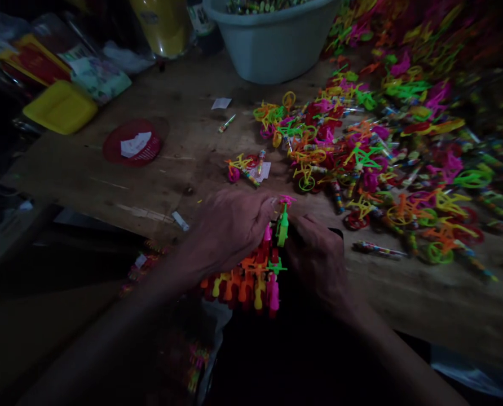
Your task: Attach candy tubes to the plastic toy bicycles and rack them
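Watching through the head camera, I noted both hands at the near edge of the wooden worktop, light poor. The left hand was closed, its thumb and fingertips pinched together at the far end of a block of plastic toy bicycles, which it seemed to have hold of. The right hand was half curled on the other side, just beside an upright green toy bicycle; its fingertips were hidden, so I could not tell whether it gripped anything. The block, in orange, yellow, pink and red, hung out past the near edge, between and below the hands. Beyond the left hand I logged a small cluster of toy bicycle parts with paper under it. A clear tube with coloured filling lay near the right hand. A tangled heap of bright parts and tubes spread along the right side. A pale basin stood toward the far edge; a red basket held paper slips toward the left edge.
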`<state>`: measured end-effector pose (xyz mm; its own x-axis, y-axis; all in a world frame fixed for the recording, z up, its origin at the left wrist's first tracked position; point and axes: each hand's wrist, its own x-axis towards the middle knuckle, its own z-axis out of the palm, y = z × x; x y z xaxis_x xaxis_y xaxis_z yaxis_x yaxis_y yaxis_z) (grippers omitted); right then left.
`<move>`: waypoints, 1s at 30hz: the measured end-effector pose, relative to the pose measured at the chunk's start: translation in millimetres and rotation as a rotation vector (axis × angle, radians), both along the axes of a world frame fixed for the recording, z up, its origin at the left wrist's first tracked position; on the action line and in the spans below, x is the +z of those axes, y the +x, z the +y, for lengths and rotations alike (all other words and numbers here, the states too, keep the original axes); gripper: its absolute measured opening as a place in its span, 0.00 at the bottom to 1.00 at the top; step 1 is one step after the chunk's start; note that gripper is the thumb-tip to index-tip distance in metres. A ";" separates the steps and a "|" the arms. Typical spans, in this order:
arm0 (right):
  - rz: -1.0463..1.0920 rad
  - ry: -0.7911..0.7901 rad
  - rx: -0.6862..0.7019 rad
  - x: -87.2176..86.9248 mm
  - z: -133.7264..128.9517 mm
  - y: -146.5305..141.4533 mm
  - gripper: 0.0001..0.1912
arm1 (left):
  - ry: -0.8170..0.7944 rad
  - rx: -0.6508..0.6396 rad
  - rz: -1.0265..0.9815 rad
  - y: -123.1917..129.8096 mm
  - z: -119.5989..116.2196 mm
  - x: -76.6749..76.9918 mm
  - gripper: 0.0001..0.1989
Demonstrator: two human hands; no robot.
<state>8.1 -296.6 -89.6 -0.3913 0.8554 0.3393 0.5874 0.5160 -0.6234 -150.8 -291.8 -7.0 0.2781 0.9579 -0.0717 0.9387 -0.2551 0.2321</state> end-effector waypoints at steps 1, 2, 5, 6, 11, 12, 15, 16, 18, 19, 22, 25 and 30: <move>0.009 -0.012 0.001 0.6 0.0 0.0 0.07 | 0.004 -0.002 0.002 -0.3 -0.1 -0.2 0.20; 0.017 -0.025 0.001 1.3 0.0 0.0 0.07 | 0.008 -0.004 0.005 -0.5 -0.1 -0.5 0.20; 0.011 -0.046 -0.002 2.4 0.1 0.3 0.07 | 0.023 -0.004 0.023 -0.7 0.1 -1.2 0.20; 0.000 -0.038 -0.002 2.3 0.3 0.3 0.07 | 0.029 -0.003 0.031 -0.6 0.2 -1.3 0.20; 0.017 0.038 0.039 -2.2 5.0 2.0 0.07 | 0.042 0.001 0.063 0.4 0.5 -0.7 0.22; 0.025 0.042 0.057 -3.2 6.6 3.1 0.07 | 0.044 0.004 0.068 0.4 0.5 -0.6 0.22; 0.044 0.036 0.108 -4.8 10.6 6.7 0.05 | 0.044 0.005 0.080 0.3 0.3 -0.6 0.22; 0.051 0.034 0.114 -5.0 11.2 7.7 0.05 | 0.039 0.003 0.080 0.3 0.2 -0.8 0.22; 0.059 0.033 0.113 -5.1 10.8 8.7 0.04 | 0.032 -0.001 0.080 0.5 0.0 -1.3 0.22; 0.057 0.037 0.127 -5.3 9.9 8.7 0.05 | 0.031 -0.001 0.080 0.7 0.0 -1.7 0.21; 0.026 0.054 0.176 -6.3 6.3 7.3 0.06 | 0.044 0.008 0.085 1.3 0.4 -2.5 0.21; 0.000 0.068 0.148 -7.5 4.0 5.3 0.08 | 0.037 0.019 0.088 1.6 1.0 -2.3 0.22; -0.033 0.101 0.178 -7.0 3.0 3.9 0.07 | 0.014 0.035 0.047 1.8 -0.1 -2.1 0.22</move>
<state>12.0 -293.5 -96.7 -0.5457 0.7338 0.4047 0.5005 0.6727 -0.5450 -149.0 -291.9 -9.1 0.2408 0.9680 -0.0703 0.9568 -0.2246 0.1845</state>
